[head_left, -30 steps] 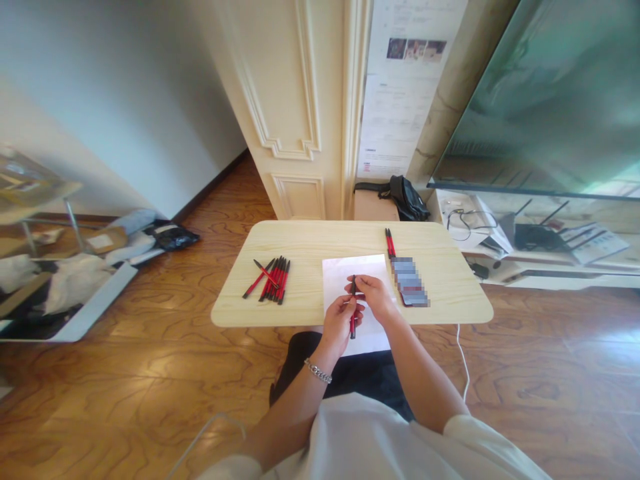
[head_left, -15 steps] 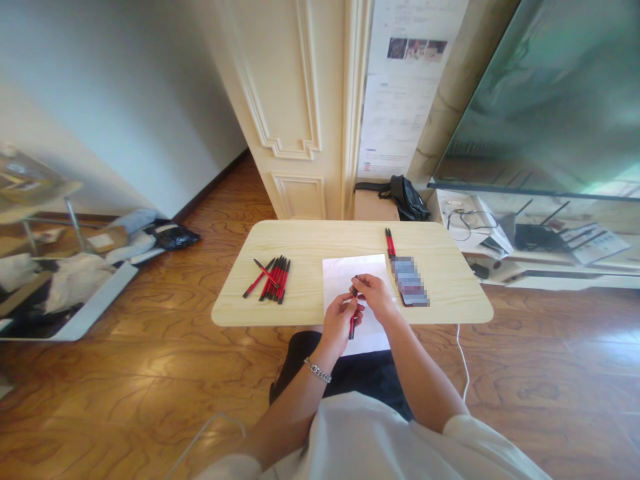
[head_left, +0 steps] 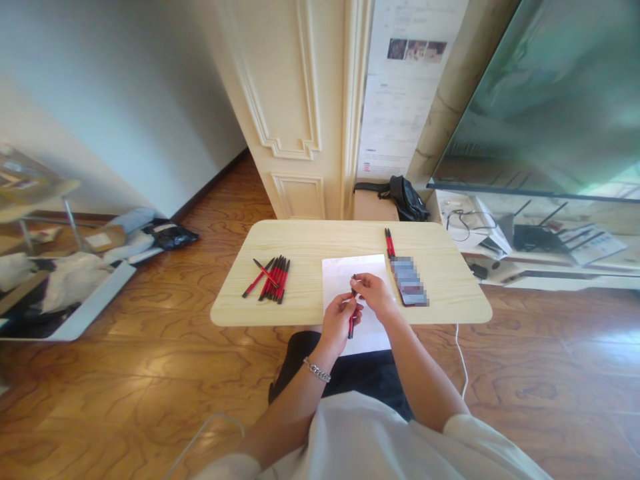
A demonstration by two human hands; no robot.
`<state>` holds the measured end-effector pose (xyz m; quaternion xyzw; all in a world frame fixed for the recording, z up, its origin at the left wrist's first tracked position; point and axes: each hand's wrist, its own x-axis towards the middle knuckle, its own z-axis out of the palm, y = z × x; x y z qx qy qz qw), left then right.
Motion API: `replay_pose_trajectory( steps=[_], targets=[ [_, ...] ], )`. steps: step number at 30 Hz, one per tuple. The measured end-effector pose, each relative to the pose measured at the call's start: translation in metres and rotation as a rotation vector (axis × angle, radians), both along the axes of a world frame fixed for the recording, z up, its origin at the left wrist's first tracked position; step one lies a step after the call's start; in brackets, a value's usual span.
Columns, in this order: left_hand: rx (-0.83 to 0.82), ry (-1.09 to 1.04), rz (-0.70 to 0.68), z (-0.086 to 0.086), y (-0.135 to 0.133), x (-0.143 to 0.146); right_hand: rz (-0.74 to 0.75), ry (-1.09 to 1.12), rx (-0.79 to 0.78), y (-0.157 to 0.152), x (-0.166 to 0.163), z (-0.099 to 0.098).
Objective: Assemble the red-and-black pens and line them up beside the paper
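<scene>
Nearest us, left wrist wears a chain bracelet (head_left: 317, 371). Left hand (head_left: 337, 321) closed round the red-and-black pen (head_left: 351, 329), which slants over the paper (head_left: 373, 340), red end toward the body. Right hand (head_left: 375, 293) pinches the pen's black upper end. Versus one second ago, we see the right fingers gathered over that end, covering more of it; other pens unmoved. Paper overhangs the table's (head_left: 305, 239) near edge. Pen cluster (head_left: 275, 283) left, one pen lying across others; phone (head_left: 411, 287) right, screen pixelated; two pens (head_left: 389, 242) just beyond it. We can't read any brand on the pens. Far back, wall sheets (head_left: 393, 113) carry print too small for us to read.
</scene>
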<state>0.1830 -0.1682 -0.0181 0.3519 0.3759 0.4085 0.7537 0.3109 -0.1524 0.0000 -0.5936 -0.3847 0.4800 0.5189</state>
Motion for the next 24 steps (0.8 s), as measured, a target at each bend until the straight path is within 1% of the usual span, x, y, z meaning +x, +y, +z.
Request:
replay_pose_trajectory(
  steps=[2,7,11,15,19,22,24],
  targets=[
    [-0.001,0.004,0.001,0.0,0.0,0.0,-0.016,-0.012,0.008,0.0,0.001,-0.001],
    [-0.016,0.005,-0.011,0.0,-0.001,-0.001,0.059,0.046,0.016,0.0,0.005,0.001],
    [-0.015,-0.007,-0.021,0.001,-0.003,-0.004,-0.001,0.092,0.004,0.007,0.011,0.009],
    [-0.019,-0.01,-0.016,0.002,-0.006,-0.008,-0.052,0.144,0.039,0.016,0.015,0.019],
    [-0.005,-0.017,-0.016,0.003,-0.005,-0.013,-0.074,0.143,0.049,0.024,0.018,0.021],
    [0.003,-0.017,-0.009,0.003,-0.004,-0.019,-0.146,0.097,0.072,0.029,0.022,0.017],
    [-0.005,-0.02,0.017,0.002,-0.005,-0.024,-0.141,-0.039,0.056,0.032,0.022,0.013]
  ],
)
